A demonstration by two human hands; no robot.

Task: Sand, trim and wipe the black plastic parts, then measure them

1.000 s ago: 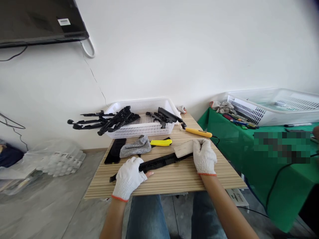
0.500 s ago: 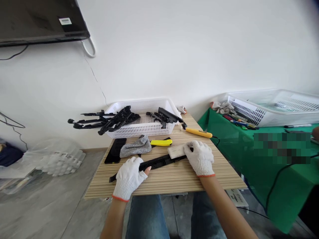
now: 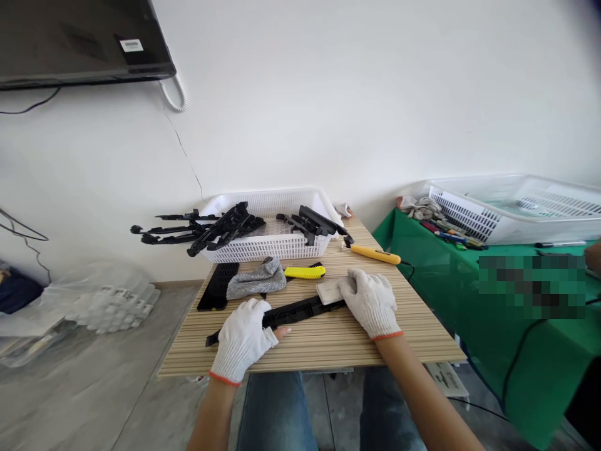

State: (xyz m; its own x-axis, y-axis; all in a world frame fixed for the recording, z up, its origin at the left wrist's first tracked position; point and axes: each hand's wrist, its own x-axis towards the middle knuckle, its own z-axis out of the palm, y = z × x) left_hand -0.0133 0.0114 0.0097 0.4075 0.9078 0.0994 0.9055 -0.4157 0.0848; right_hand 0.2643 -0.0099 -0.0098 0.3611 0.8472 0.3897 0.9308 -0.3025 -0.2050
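Note:
A long black plastic strip [image 3: 293,311] lies across the striped wooden table [image 3: 328,344]. My left hand [image 3: 241,338], in a white knit glove, is closed on the strip's left part and pins it to the table. My right hand [image 3: 370,300], also gloved, grips a pale rectangular block [image 3: 328,290] that presses on the strip's right end. A yellow utility knife [image 3: 305,272] and a grey cloth [image 3: 257,279] lie just behind the strip.
A white basket [image 3: 272,244] with several black plastic parts stands at the table's back; more parts [image 3: 178,230] stick out to its left. A yellow-handled tool [image 3: 373,252] lies at the back right, a black panel [image 3: 217,285] at the left. A green-covered table [image 3: 469,294] with a white crate [image 3: 516,207] stands to the right.
My right hand has slid the pale block leftward along the black strip. My left hand has stayed in place on the strip.

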